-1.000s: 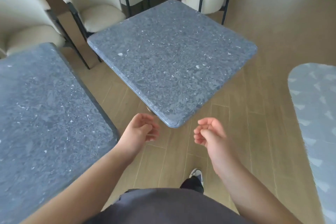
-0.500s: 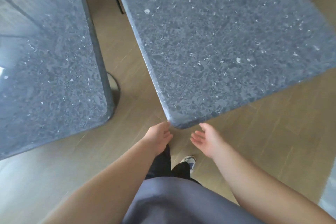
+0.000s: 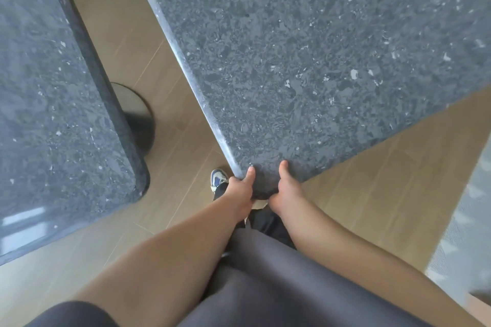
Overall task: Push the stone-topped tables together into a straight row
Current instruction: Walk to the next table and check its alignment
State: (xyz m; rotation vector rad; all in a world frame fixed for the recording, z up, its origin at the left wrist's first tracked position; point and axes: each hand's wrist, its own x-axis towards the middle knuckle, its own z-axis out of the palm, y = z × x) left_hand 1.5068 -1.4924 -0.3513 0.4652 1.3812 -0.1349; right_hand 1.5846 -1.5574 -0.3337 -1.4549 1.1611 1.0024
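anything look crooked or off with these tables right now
Yes: the right table sits askew, a wedge of floor between it and the left table. Both hands, left hand and right hand, grip its near corner.

wood-plank floor (image 3: 372, 194) | patterned rug (image 3: 462, 220) right | sneaker (image 3: 218, 179) on floor

One table (image 3: 318, 48) fills twelve to two o'clock. A second table (image 3: 47, 114) lies at nine o'clock, floor (image 3: 127, 21) between them.
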